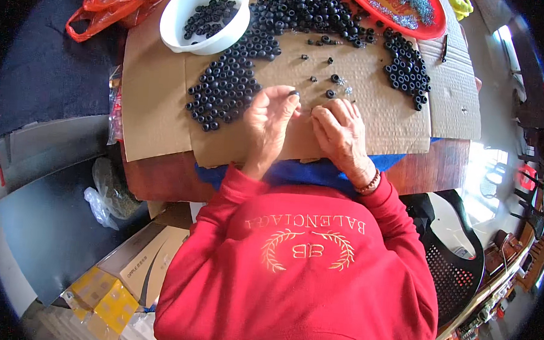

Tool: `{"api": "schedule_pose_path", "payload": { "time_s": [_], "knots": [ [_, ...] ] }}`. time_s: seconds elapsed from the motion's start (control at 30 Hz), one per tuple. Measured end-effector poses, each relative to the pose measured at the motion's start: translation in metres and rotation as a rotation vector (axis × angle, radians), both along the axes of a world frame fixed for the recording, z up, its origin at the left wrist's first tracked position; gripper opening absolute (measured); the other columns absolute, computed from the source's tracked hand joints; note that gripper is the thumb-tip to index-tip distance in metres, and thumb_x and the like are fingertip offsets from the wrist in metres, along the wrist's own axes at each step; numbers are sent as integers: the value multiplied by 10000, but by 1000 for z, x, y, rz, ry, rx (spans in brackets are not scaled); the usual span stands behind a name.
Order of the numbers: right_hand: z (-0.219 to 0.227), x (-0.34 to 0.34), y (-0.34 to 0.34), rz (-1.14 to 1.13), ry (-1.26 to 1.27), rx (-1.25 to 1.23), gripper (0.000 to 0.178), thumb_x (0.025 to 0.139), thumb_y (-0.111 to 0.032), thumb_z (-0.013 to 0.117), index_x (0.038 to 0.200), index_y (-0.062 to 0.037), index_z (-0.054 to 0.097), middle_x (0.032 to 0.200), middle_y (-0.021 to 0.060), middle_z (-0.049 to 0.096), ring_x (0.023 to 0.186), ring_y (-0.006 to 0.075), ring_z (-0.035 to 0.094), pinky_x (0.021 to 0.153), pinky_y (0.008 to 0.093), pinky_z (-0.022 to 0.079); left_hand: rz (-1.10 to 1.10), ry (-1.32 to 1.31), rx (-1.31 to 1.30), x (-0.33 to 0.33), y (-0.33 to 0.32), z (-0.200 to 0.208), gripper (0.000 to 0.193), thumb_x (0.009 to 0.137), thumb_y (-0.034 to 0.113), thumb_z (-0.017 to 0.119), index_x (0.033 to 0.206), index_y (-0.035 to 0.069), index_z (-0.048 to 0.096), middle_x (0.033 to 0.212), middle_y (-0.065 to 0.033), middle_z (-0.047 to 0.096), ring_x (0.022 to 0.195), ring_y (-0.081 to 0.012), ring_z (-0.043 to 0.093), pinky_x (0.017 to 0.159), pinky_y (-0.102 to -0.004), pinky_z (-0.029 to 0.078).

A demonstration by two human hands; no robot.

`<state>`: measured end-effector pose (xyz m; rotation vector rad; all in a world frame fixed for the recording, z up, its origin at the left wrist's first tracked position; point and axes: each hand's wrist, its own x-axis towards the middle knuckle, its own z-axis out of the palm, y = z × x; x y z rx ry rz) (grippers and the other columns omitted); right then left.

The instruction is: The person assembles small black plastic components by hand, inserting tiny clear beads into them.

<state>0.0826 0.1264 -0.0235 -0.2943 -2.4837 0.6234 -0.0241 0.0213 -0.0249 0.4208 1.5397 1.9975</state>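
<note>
My left hand [268,122] pinches a small round black part [294,93] between thumb and fingertips, above the cardboard sheet [158,118]. Close to its right, my right hand [340,132] is closed, its fingertips bent down near the cardboard; whatever they hold is hidden. Just beyond the right fingers lie a loose black ring [331,93] and tiny silvery star-shaped pieces [348,91]. A field of black ring-shaped parts [224,90] spreads to the left of my left hand.
At the back stand a white bowl [170,26] with small black pieces and a red tray [436,29] with silvery pieces. Between them is a heap of black parts [311,12]. Another group of black rings [406,69] lies right. A red plastic bag [117,5] sits far left.
</note>
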Motion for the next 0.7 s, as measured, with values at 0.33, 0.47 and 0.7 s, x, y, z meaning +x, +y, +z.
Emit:
{"api": "schedule_pose_path", "payload": {
  "time_s": [0.33, 0.47, 0.7],
  "knots": [
    [11, -38, 39, -116, -112, 372, 133, 680, -154, 621, 810, -129, 628, 794, 2, 532, 796, 196, 502, 680, 339, 379, 12, 0, 60, -2, -1, -2, 153, 838, 63, 617, 982, 29, 578, 855, 8, 585, 750, -56, 531, 717, -192, 432],
    [12, -45, 43, 15, -122, 383, 120, 672, -152, 617, 789, -124, 617, 793, 6, 531, 796, 193, 500, 674, 337, 376, -35, -63, 92, -4, -2, -1, 162, 833, 69, 624, 983, 31, 579, 866, 19, 581, 754, -46, 524, 719, -188, 431],
    [40, -22, 33, 47, -20, -207, 175, 698, 16, 607, 866, -27, 587, 763, 76, 537, 654, 183, 550, 588, 284, 454, -63, -101, 109, -6, -1, -3, 163, 836, 55, 620, 979, 8, 556, 827, -17, 583, 721, -64, 545, 654, -198, 459]
  ]
}}
